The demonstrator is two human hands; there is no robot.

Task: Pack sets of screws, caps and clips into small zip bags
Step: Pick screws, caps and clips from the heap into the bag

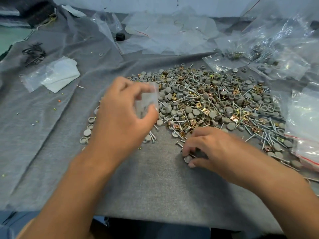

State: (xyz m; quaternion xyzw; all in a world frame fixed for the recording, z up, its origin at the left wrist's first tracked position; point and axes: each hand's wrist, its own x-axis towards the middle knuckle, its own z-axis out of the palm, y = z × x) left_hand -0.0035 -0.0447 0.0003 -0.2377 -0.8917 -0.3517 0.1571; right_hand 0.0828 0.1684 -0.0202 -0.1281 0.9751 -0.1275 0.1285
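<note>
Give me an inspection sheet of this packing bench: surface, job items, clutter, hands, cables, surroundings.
Surface: grey felt cloth, wrinkled at the left.
Job's things: mixed pile of grey caps, screws and brass clips; small clear zip bag, blurred; filled red-striped zip bags at the right edge.
Clutter: loose plastic bags at the back; bundle of black wire clips; white paper in a bag; black cap.
Hands: left hand holds the zip bag; right hand pinches parts at the pile's near edge.
Cables: nothing seen.
Surroundings: dark fabric at the top left.
</note>
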